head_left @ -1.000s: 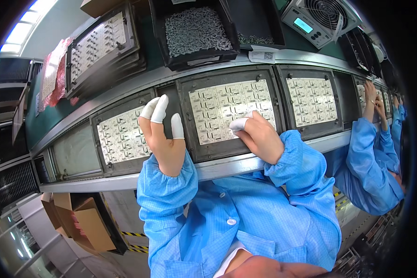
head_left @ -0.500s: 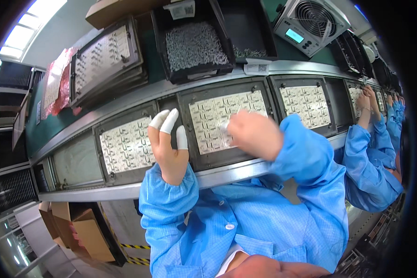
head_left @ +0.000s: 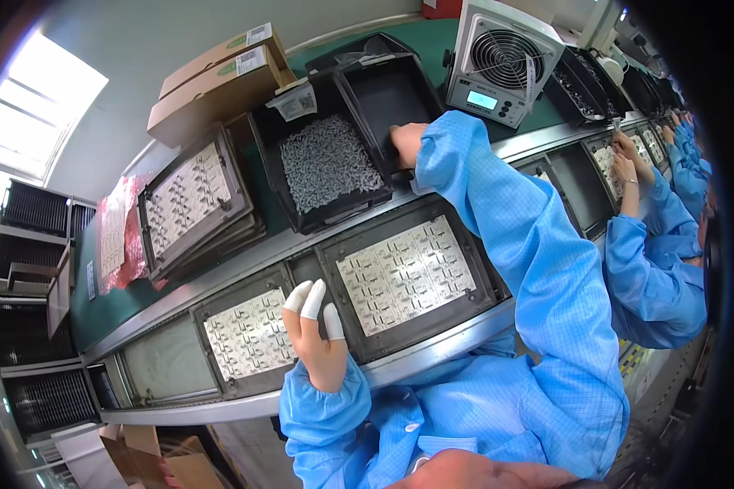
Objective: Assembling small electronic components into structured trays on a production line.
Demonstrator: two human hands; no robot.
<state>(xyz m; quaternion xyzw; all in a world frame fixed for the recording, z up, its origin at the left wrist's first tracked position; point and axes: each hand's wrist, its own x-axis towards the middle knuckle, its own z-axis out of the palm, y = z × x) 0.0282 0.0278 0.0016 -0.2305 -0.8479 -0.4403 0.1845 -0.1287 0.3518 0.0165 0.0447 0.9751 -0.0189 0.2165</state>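
Note:
My left hand (head_left: 316, 350), with white finger cots on its fingertips, rests by the gap between two dark frames, its fingers stretched out and apart. To its left, a frame holds a white circuit board panel (head_left: 249, 334). On its right lies a larger white circuit board panel (head_left: 406, 273) bearing rows of small upright metal parts, in its own dark frame (head_left: 375, 342). My right hand (head_left: 408, 145) reaches into the near end of a black bin (head_left: 387, 94); its fingers are hidden there, and so is whatever they touch.
A black bin of small grey metal parts (head_left: 330, 163) stands beyond the rail. Left of it are stacked framed panels (head_left: 189, 200) and pink bubble wrap (head_left: 122, 224). Cardboard boxes (head_left: 212, 94) and a fan unit (head_left: 506, 65) stand behind. Co-workers' hands (head_left: 625, 159) work farther right.
My right hand has left the larger panel and moved up and away into the black bin. My left hand stays by the frames with fingers spread. The whole view has shifted.

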